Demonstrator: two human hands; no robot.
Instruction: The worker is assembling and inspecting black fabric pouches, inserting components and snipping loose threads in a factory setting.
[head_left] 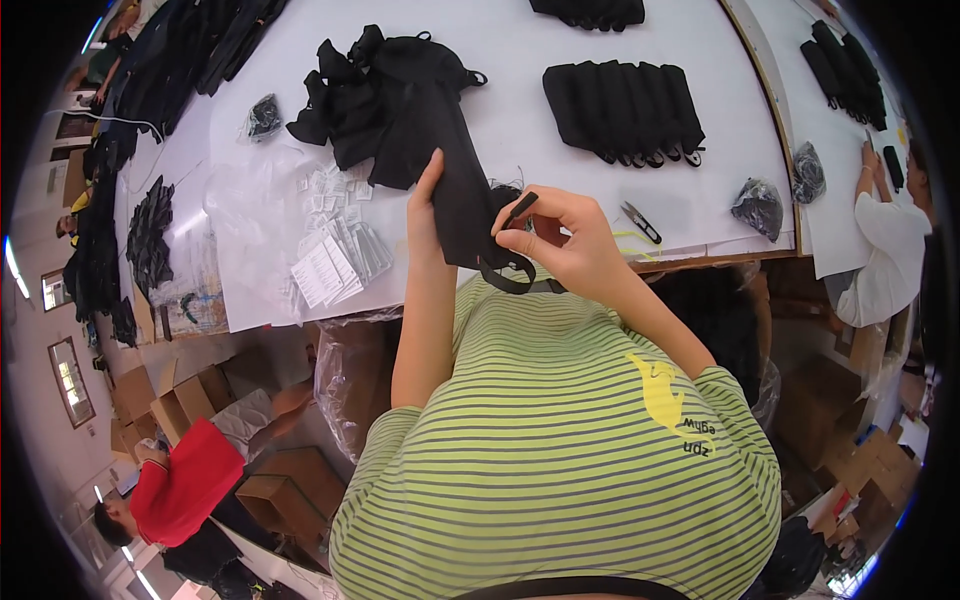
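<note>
My left hand (428,212) is closed round the side of a long black fabric pouch (462,205), thumb on top, above the table's near edge. A black loop strap (512,282) hangs from the pouch's near end. My right hand (568,240) pinches a small black tab (519,208) at the pouch's right edge; whether it is attached there I cannot tell. Behind the held pouch lies a heap of similar black pouches (350,105). Right of my right hand are thread snips (642,222), on the table. White printed cards (338,262) lie scattered left of my left hand.
A row of black pouches (625,110) lies at the far right. Plastic bags of small black parts (265,118) sit left and right on the white table (500,60). People work at the right and behind, one in a red shirt (190,480) near cardboard boxes (290,490).
</note>
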